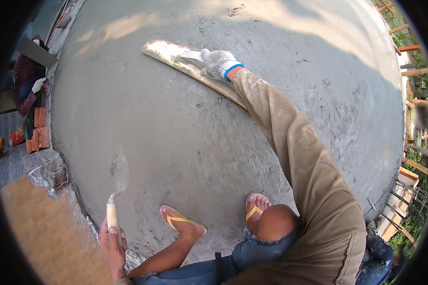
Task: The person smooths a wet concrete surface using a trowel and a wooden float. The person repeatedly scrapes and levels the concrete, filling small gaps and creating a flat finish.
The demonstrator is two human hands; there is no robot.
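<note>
Wet grey concrete (142, 118) spreads under both of my hands. My right hand (218, 64), in a pale knit glove with a blue cuff, is closed round the handle of a long concrete float (166, 54). The float lies slantwise on the concrete, and my sleeve covers its near right end. At the lower left, my bare left hand (113, 249) grips the wooden handle of a pointed trowel (120, 171). Its grey blade points away from me above the concrete; I cannot tell whether it touches.
My feet, in yellow-strapped flip-flops (183, 221), stand on the concrete. Stacked red bricks (39, 135) and tan tiled floor (47, 228) border the left edge. Another person's gloved hand (38, 85) shows at upper left. Timber (416, 166) and thin bars line the right edge.
</note>
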